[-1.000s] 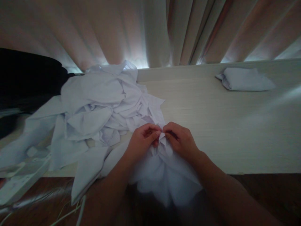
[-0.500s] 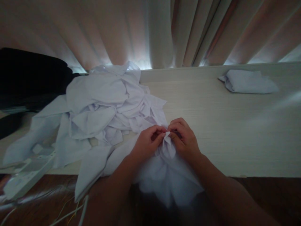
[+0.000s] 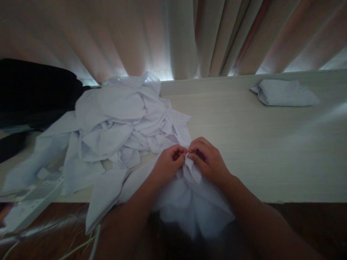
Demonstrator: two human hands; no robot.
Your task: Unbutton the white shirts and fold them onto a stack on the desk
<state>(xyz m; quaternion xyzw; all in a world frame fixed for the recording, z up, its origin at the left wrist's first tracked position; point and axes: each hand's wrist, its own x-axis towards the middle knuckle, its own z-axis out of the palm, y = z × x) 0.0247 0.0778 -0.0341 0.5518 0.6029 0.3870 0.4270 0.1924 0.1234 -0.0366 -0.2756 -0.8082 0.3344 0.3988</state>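
— Hands?

— Left hand point(image 3: 169, 164) and right hand point(image 3: 207, 162) close together, fingertips nearly meeting. Both pinched shut on a gathered fold of the white cloth point(image 3: 192, 202), thumbs pressed against forefingers with the fabric between. Knuckles raised, wrists angled inward.

— Place of that cloth?

— Draped over the near edge of the pale wooden table point(image 3: 257, 144). Upper part bunched on the tabletop under the fingers, lower part hanging down past the edge, between the two forearms. Spread wider below the pinch, crumpled into soft folds.

— Left of the cloth?

— Large heap of white cloths point(image 3: 119, 126), loose and unfolded, lying on the same table. Nearest pieces just beside the left hand, possibly touching the held cloth; hard to tell in the dim light. One long piece trailing off the table edge beside the left forearm.

— Farther off?

— Folded white cloth point(image 3: 283, 96) at the far right of the table, well apart from the held cloth, near the back ledge. Curtain point(image 3: 173, 36) hanging in pleats behind the table, light showing along its bottom edge. Dark shape point(image 3: 35, 90) beyond the heap on the far left, too dim to identify. White power strip point(image 3: 29, 204) below the heap at the table's left corner, thin cables trailing beneath it.
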